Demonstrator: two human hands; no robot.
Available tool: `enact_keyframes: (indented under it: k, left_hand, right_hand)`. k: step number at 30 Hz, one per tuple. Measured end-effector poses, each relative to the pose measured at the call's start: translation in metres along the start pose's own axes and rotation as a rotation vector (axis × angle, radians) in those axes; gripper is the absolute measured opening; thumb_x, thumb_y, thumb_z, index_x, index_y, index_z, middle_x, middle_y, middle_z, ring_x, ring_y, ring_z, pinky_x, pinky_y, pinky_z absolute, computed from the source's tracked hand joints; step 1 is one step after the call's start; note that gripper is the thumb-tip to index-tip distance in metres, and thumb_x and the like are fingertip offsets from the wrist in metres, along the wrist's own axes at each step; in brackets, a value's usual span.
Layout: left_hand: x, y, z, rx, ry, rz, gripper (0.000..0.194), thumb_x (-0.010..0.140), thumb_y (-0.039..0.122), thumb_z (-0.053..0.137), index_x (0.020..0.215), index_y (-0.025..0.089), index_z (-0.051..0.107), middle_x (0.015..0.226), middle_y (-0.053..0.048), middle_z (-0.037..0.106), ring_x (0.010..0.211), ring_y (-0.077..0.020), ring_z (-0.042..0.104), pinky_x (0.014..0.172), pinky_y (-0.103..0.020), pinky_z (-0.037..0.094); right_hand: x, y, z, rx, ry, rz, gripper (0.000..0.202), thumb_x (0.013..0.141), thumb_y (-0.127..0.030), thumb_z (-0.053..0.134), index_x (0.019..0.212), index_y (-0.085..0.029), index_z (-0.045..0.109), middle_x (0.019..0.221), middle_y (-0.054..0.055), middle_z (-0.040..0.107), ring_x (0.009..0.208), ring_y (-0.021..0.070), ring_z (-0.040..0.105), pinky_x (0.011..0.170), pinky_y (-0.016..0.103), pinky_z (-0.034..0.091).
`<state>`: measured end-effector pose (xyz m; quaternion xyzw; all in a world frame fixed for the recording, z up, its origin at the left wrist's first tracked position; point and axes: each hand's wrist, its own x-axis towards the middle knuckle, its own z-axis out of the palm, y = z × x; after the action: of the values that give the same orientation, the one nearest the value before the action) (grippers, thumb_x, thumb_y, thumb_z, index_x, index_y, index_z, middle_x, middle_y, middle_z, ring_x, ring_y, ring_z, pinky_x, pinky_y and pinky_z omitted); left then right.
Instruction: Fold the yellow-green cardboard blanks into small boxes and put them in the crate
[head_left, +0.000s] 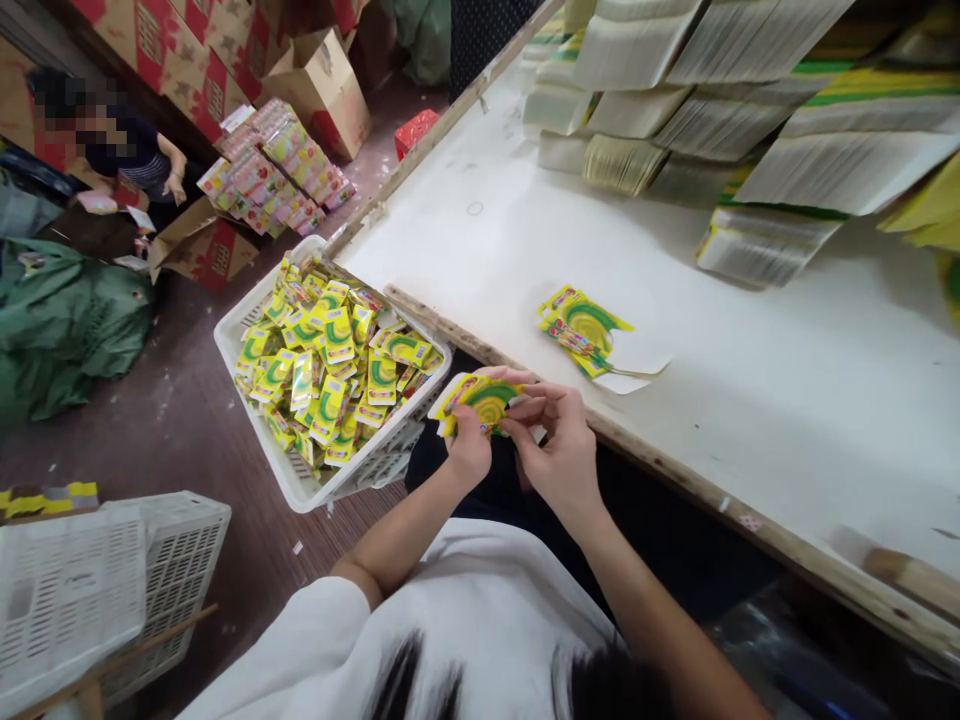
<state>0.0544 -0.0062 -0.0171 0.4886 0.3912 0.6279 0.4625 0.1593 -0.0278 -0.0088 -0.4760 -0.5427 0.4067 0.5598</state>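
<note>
The left hand (471, 440) is clamped on a flat yellow-and-green printed card piece (486, 402), thumb on the near face and fingers behind. The right hand (556, 432) has thumb and fingertips drawn together on its right end. The card piece is in front of the person's body, just off the table edge; more than one layer seems to show at its left end, though I cannot count them.

It looks light and thin, stiff enough to stay flat yet easy to crease, and the printed face, probably smooth, may let layers slide. A hold near opposite ends, thumb over fingers, with light pressure, should suit it; squeezing the middle could bend it.

Taking the card piece as the clock's centre, a small fanned pile of yellow-and-green printed cards (574, 325) lies near, at two o'clock, on the white wood-edged table (465, 215). At nine o'clock, just beside, a white rectangular plastic basket (264, 440) holds a loose heap of small yellow-and-green packets (330, 335). Farther out, at one o'clock, stand tall stacks of white-edged printed cards (787, 160); at ten, a co-worker's hand (175, 188) is near an open brown cardboard box (214, 250).
</note>
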Motion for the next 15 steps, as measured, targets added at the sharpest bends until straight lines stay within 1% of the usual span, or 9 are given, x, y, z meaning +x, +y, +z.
enact_keyframes:
  k: [2,5,6,8,10,12,13,15]
  left_hand:
    - [-0.005,-0.003,-0.002,-0.074,0.008,0.032,0.075,0.084,0.086,0.033,0.112,0.023,0.062,0.105,-0.01,0.072,0.102,-0.0285,0.069,0.093,-0.046,0.057]
    - [-0.008,-0.001,-0.002,-0.123,0.036,-0.011,0.074,0.075,0.089,0.049,0.108,0.025,0.066,0.099,-0.008,0.073,0.094,-0.028,0.07,0.085,-0.042,0.06]
    - [-0.007,0.001,-0.002,-0.141,0.032,-0.032,0.075,0.071,0.09,0.053,0.106,0.025,0.067,0.098,-0.008,0.073,0.092,-0.0279,0.07,0.084,-0.042,0.06]
    - [-0.005,0.007,0.001,-0.197,0.042,-0.077,0.074,0.068,0.09,0.056,0.101,0.025,0.066,0.094,-0.007,0.072,0.088,-0.0268,0.069,0.083,-0.042,0.059]
    - [-0.001,0.015,0.006,-0.263,0.124,-0.126,0.07,0.069,0.088,0.058,0.096,0.024,0.064,0.087,-0.006,0.069,0.083,-0.0245,0.068,0.079,-0.039,0.059]
    - [0.003,0.023,0.01,-0.342,0.212,-0.177,0.067,0.068,0.085,0.062,0.091,0.022,0.061,0.08,-0.004,0.063,0.078,-0.0214,0.065,0.073,-0.035,0.057]
    - [0.005,0.026,0.011,-0.39,0.235,-0.189,0.066,0.068,0.084,0.064,0.089,0.021,0.059,0.078,-0.003,0.06,0.075,-0.0194,0.062,0.071,-0.033,0.056]
    - [0.009,0.03,0.011,-0.472,0.248,-0.174,0.064,0.067,0.081,0.067,0.085,0.021,0.054,0.074,0.0,0.052,0.066,-0.0142,0.055,0.066,-0.027,0.052]
  right_hand:
    - [-0.003,0.001,0.001,0.071,0.021,0.01,0.032,0.082,-0.021,0.072,0.106,-0.025,0.051,0.083,-0.002,0.066,0.074,0.0159,0.066,0.069,0.031,0.055]
    - [-0.004,-0.001,0.001,0.29,-0.029,0.04,0.034,0.081,-0.021,0.075,0.102,-0.026,0.049,0.077,-0.006,0.059,0.069,0.0109,0.06,0.067,0.024,0.052]
    - [-0.004,-0.002,0.0,0.345,-0.054,0.045,0.034,0.081,-0.022,0.076,0.102,-0.027,0.049,0.078,-0.006,0.058,0.069,0.0102,0.059,0.068,0.023,0.052]
    - [-0.005,-0.003,-0.001,0.405,-0.099,0.05,0.037,0.081,-0.022,0.076,0.106,-0.028,0.05,0.085,-0.005,0.059,0.077,0.0104,0.06,0.073,0.023,0.053]
    - [-0.006,-0.005,-0.002,0.409,-0.145,0.056,0.044,0.081,-0.023,0.077,0.115,-0.029,0.048,0.093,-0.002,0.061,0.086,0.012,0.062,0.077,0.024,0.054]
    - [-0.01,-0.008,-0.001,0.39,-0.219,0.065,0.052,0.083,-0.025,0.075,0.125,-0.03,0.045,0.096,-0.001,0.061,0.088,0.0135,0.062,0.076,0.026,0.054]
    - [-0.013,-0.01,0.0,0.368,-0.261,0.063,0.053,0.084,-0.027,0.073,0.128,-0.03,0.044,0.095,0.0,0.061,0.088,0.0141,0.062,0.076,0.026,0.055]
    - [-0.017,-0.014,0.003,0.288,-0.337,0.047,0.05,0.085,-0.029,0.072,0.129,-0.028,0.047,0.098,0.001,0.061,0.09,0.0154,0.062,0.079,0.029,0.055]
